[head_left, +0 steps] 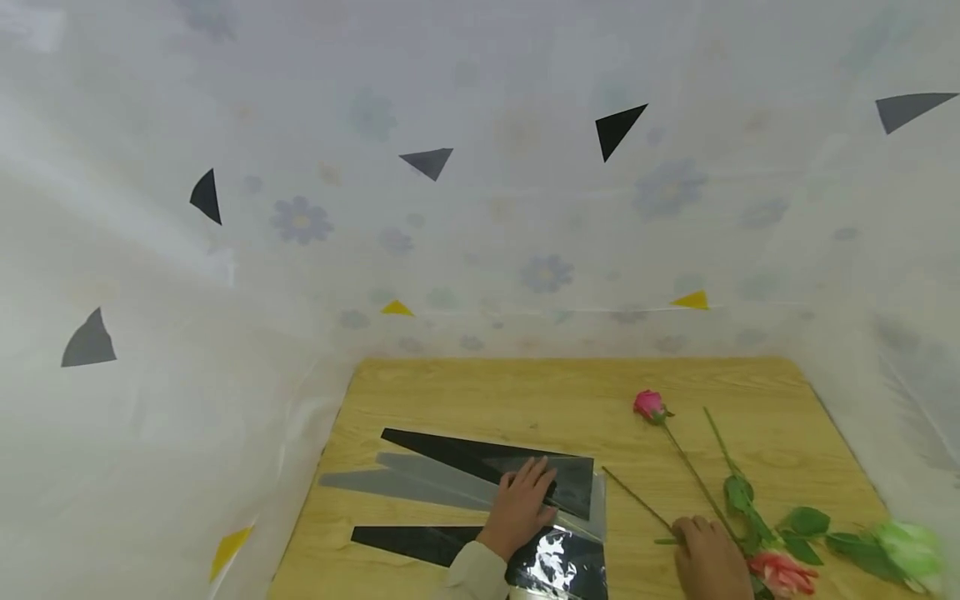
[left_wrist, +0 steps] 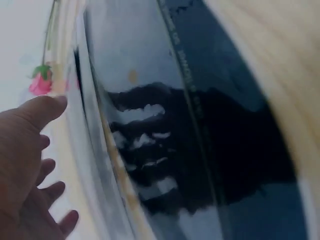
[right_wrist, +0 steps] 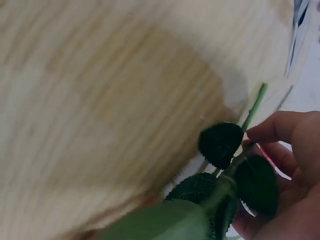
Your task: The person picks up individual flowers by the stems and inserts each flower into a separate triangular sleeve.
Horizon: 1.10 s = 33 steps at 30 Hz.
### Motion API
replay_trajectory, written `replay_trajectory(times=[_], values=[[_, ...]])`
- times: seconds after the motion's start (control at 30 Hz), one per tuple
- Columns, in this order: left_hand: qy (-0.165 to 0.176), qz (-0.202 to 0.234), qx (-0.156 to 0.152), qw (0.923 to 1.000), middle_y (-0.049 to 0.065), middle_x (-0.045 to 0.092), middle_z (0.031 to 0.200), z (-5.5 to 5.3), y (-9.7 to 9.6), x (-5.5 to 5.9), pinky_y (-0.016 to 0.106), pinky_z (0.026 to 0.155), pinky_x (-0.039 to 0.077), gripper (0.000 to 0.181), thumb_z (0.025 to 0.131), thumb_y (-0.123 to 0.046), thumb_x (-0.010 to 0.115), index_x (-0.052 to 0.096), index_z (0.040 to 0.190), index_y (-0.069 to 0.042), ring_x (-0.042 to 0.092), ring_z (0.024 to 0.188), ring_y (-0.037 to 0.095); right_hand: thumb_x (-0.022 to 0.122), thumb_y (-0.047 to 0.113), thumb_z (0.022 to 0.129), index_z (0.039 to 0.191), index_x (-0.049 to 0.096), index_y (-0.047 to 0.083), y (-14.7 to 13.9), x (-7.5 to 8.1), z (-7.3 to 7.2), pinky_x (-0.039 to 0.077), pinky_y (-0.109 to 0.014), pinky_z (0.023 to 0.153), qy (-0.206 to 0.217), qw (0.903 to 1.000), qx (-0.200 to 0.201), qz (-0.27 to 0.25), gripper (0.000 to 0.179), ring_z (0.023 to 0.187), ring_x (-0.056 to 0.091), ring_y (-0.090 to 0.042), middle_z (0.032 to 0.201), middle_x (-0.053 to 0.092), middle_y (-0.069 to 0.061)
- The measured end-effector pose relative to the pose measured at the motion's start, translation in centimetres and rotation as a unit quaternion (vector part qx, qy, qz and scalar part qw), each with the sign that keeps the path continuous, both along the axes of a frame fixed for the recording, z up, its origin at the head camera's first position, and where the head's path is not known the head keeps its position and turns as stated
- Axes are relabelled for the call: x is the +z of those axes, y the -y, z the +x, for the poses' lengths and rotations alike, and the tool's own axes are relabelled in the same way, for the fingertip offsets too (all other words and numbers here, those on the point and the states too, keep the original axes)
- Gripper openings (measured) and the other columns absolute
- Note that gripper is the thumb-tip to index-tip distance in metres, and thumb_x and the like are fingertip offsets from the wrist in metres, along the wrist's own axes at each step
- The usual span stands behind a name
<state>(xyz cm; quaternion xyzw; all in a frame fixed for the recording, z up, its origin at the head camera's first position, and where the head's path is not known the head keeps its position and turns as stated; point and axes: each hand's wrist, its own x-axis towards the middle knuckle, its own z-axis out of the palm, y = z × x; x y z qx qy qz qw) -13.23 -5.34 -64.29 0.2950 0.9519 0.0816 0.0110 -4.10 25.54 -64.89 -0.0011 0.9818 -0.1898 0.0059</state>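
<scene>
My left hand (head_left: 521, 508) lies over the overlapping clear-edged black and grey flower sleeves, fingers extended. The upper black sleeve (head_left: 450, 450) and the grey sleeves (head_left: 420, 485) are under or beside it; a lower black sleeve (head_left: 555, 558) shines nearer me. In the left wrist view, the fingers (left_wrist: 52, 105) are apart beside the sleeves' edge. My right hand (head_left: 708, 554) pinches a leafy green stem (right_wrist: 256, 105) between thumb and fingers, its cut end sticking out past the fingertips. A pale green rose (head_left: 907, 554) lies to the right of that hand.
Around the right hand lie a pink rose (head_left: 649, 406), a coral rose (head_left: 782, 575) and another green stem (head_left: 722, 442). A thin bare stem (head_left: 637, 497) lies left of them. The wooden table (head_left: 465, 392) meets white flowered sheeting (head_left: 487, 225) at its back and sides.
</scene>
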Motion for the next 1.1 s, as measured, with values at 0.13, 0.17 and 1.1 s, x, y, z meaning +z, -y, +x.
replay_trajectory(times=[0.13,0.17,1.1], values=[[0.036,-0.037,0.007,0.9986,-0.004,0.026,0.150,-0.1,-0.8,-0.7,0.046,0.096,0.035,0.069,0.084,-0.060,0.051,0.035,0.144,-0.029,0.027,0.135,0.019,0.059,0.011,0.085,0.094,0.066,0.009,-0.1,0.3,-0.2,0.045,-0.044,0.070,-0.017,0.9995,-0.020,-0.017,0.011,0.080,0.057,-0.024,0.084,0.058,-0.001],[0.038,-0.041,0.007,0.9984,-0.004,0.027,0.150,-0.1,-0.7,-0.8,0.046,0.096,0.035,0.070,0.083,-0.061,0.050,0.035,0.143,-0.029,0.028,0.135,0.019,0.060,0.011,0.086,0.094,0.066,0.009,0.0,0.4,-0.2,0.045,-0.045,0.070,-0.024,0.9992,-0.022,-0.021,0.011,0.080,0.058,-0.025,0.084,0.059,-0.002],[-0.105,0.017,-0.045,0.9933,-0.023,0.061,0.111,1.7,-0.3,-1.4,0.043,0.090,0.040,0.021,0.088,-0.035,0.061,0.068,0.108,-0.035,0.052,0.110,0.005,0.059,0.037,0.090,0.106,0.058,-0.015,9.6,0.1,-4.4,0.054,-0.037,0.057,0.148,0.8446,-0.116,-0.501,0.055,0.066,0.066,-0.028,0.082,0.063,-0.015]])
